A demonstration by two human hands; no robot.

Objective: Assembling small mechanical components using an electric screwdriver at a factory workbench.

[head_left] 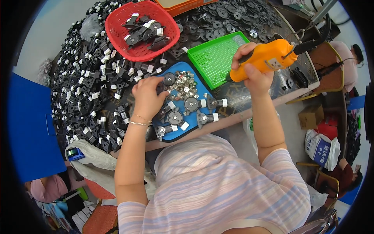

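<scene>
My right hand (257,74) is wrapped round an orange electric screwdriver (269,56), its tip pointing left and down by the near edge of a green perforated tray (212,58). My left hand (147,95) is at the left of a blue mat (198,87), thumb and fingers curled round a black plastic part partly hidden by them. Beside those fingertips lies a round black disc (169,79), next to a pile of small shiny metal pieces (183,85). Several black parts with white ends, such as one with a round disc (191,104), lie on the mat's near half.
A red basket (113,33) of black-and-white parts stands at the far left of the mat. Heaped black parts with white ends (87,85) cover the table's left; black discs (218,19) are piled at the back. A cable (307,46) runs from the screwdriver. Other people sit at both sides.
</scene>
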